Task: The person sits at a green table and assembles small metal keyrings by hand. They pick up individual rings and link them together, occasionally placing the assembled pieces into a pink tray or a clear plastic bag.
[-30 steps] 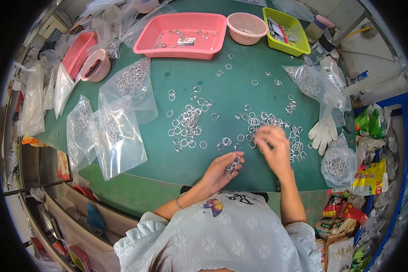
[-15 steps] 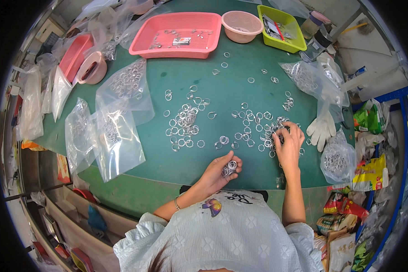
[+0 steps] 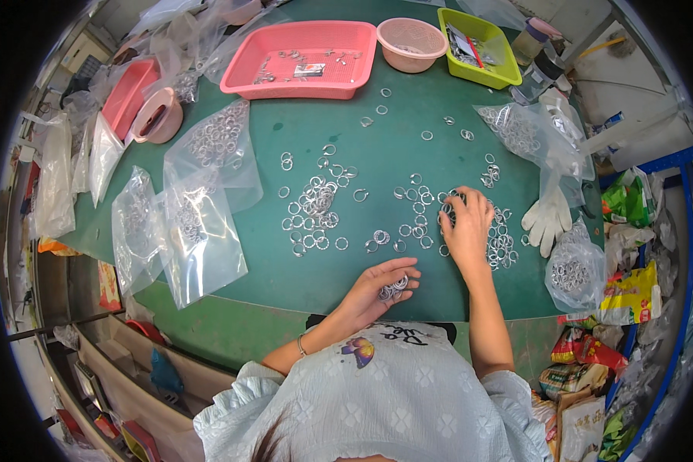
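Note:
My left hand [image 3: 381, 286] lies palm up at the near edge of the green table [image 3: 377, 146], cupping a small bunch of metal rings [image 3: 393, 289]. My right hand [image 3: 467, 228] reaches over a scatter of loose silver rings [image 3: 420, 219] and its fingertips press down on some of them. More rings lie in a cluster [image 3: 312, 212] to the left of both hands.
Clear plastic bags of rings [image 3: 192, 223] lie at the left, more bags [image 3: 516, 131] at the right. A pink tray [image 3: 304, 58], a pink bowl [image 3: 412, 42] and a yellow-green bin [image 3: 477, 38] stand at the back. White gloves [image 3: 547, 219] lie at the right.
My right hand has moved from the near rings toward the far right part of the scatter. My left hand stays near the edge with its bunch of rings, its palm turned further up.

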### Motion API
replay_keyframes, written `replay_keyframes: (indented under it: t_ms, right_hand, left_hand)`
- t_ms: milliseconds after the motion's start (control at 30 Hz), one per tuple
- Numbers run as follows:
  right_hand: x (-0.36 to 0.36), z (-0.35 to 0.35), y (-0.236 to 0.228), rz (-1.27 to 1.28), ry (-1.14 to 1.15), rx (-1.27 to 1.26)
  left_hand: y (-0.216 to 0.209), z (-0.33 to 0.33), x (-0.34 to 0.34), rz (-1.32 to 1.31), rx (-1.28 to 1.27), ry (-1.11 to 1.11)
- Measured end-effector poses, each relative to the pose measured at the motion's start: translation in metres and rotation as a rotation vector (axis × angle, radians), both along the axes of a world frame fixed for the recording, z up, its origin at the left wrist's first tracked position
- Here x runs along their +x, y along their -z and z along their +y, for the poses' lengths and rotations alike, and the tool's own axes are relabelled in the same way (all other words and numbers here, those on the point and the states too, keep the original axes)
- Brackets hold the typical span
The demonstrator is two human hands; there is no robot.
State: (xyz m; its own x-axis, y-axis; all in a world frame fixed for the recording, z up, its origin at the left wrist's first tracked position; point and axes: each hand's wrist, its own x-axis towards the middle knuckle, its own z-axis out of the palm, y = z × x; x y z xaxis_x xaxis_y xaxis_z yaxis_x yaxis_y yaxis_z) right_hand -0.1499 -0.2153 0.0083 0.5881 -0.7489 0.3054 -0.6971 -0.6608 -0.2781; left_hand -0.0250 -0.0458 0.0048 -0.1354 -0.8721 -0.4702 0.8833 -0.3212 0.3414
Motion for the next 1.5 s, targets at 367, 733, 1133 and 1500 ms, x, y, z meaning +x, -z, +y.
replay_keyframes:
  t_ms: [367, 733, 1133, 1500]
  right_hand:
    - [0.015, -0.001, 0.002, -0.200, -0.062, 0.075]
    - [-0.020, 0.024, -0.022, -0.265, -0.118, 0.142]
    - [-0.009, 0.026, 0.011, -0.199, -0.056, 0.063]
    - [0.002, 0.034, 0.003, -0.138, -0.118, 0.023]
  left_hand:
    - [-0.001, -0.004, -0.004, -0.006, -0.006, -0.021]
    - [0.020, 0.000, -0.003, 0.127, -0.029, -0.040]
    - [-0.003, 0.003, -0.005, -0.025, 0.076, -0.007]
    - [-0.001, 0.002, -0.003, 0.051, 0.026, 0.020]
